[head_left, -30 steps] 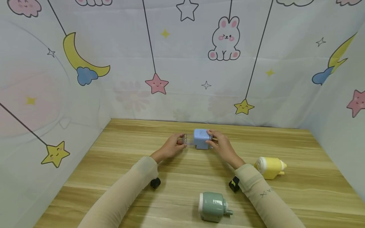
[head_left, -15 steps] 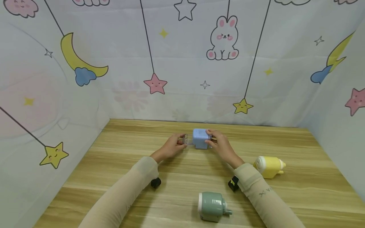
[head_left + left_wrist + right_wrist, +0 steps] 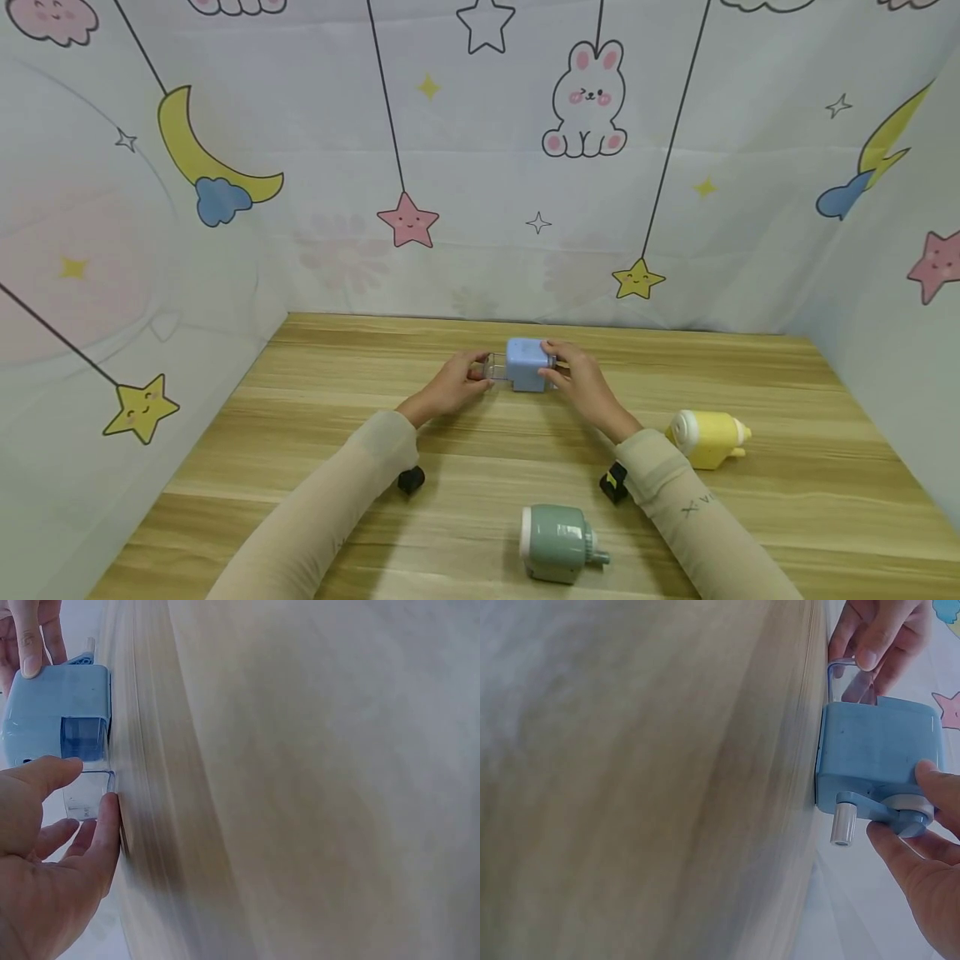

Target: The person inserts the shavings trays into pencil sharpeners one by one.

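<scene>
A light blue pencil sharpener with a crank handle sits at the back of the table, touching the wood. Its clear shavings drawer sticks partly out of the left side. My left hand pinches the drawer's outer end between thumb and fingers. On the crank side, my right hand grips the blue body, thumb on the near upper edge and fingers behind by the crank hub. The drawer's inner part lies hidden inside the body.
A green pencil sharpener stands near the front of the wooden table. To the right, a yellow pencil sharpener lies close to my right sleeve. A patterned cloth wall rises behind the table's back edge.
The visible length of clear drawer beside the blue body is slightly shorter than a second ago. Both hands keep their holds, and the head view has shifted a little.
</scene>
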A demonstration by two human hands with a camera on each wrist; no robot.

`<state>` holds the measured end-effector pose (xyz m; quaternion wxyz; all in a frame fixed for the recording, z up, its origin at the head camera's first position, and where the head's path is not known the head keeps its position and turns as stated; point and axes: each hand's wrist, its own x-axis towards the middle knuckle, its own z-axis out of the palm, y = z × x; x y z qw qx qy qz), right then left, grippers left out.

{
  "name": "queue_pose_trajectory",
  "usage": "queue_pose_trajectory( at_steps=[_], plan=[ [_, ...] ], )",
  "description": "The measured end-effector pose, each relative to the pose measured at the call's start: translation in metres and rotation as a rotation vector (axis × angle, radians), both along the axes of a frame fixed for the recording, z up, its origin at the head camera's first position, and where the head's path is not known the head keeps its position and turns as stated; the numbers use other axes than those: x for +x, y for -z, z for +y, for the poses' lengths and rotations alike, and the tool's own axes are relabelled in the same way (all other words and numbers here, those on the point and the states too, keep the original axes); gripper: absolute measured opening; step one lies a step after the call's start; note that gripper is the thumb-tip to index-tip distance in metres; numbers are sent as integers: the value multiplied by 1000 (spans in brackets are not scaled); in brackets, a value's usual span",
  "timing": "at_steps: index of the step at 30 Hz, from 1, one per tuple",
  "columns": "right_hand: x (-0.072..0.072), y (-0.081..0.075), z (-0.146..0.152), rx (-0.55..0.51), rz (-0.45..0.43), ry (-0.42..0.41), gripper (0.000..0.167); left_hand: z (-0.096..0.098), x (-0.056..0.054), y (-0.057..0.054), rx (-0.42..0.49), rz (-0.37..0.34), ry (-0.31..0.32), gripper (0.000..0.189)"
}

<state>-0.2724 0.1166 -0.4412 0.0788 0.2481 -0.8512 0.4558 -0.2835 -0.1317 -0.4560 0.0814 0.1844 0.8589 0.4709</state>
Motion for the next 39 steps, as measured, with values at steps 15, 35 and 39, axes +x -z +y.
queue_pose_trajectory(
  at_steps=[15, 35, 39],
  plan=[
    [1, -1, 3, 10, -3, 16, 48, 4, -3, -3, -67, 20, 13, 57],
    [0, 1, 1, 12, 3, 7, 47, 6, 0, -3, -72, 24, 12, 55],
    [-1, 1, -1, 14, 8, 14, 46, 6, 0, -4, -71, 27, 17, 56]
  ],
)
